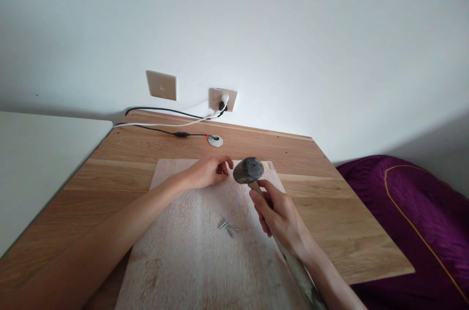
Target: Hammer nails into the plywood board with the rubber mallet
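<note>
My right hand [280, 217] is wrapped round the wooden handle of a hammer, whose dark metal head [248, 170] hangs just above a pale wooden board [190, 261]. My left hand [210, 172] rests on the board's far part, right beside the hammer head, with its fingertips pinched together; what they hold is too small to make out. A few loose metal nails [227, 226] lie on the board between my two hands. The handle's lower end [304, 280] runs under my right wrist.
The board lies on a wooden desk [348, 232] against a white wall. A black and a white cable [164, 126] run to a wall socket [222, 99] at the back. A purple bedcover [414, 222] is on the right, a white surface [40, 158] on the left.
</note>
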Demonstrator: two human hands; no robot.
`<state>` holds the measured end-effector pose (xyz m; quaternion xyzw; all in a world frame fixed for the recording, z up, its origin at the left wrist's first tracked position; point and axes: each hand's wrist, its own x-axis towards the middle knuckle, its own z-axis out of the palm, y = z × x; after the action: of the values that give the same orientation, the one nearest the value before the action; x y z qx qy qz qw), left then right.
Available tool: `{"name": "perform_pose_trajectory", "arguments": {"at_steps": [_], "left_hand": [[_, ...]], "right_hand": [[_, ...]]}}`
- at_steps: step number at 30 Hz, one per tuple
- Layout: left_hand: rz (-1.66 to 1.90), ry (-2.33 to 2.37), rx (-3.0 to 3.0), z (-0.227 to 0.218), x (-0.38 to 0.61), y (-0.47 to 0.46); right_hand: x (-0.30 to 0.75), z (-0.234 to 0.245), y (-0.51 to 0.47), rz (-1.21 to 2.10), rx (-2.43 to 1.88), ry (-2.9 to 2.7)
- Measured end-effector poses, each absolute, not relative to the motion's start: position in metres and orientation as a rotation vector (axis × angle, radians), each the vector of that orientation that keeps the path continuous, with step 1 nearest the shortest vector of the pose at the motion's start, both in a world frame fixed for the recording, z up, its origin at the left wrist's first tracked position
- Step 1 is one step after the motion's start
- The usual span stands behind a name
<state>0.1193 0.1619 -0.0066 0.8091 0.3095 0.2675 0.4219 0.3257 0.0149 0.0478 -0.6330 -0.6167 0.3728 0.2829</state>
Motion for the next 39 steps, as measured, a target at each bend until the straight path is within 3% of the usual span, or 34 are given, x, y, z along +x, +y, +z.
{"name": "perform_pose_trajectory", "arguments": {"at_steps": [39], "left_hand": [[0.746,0.682,2.045,-0.013,0.118,0.163]], "right_hand": [[0.312,0.052,0.021,0.947,-1.754,-1.726]]}}
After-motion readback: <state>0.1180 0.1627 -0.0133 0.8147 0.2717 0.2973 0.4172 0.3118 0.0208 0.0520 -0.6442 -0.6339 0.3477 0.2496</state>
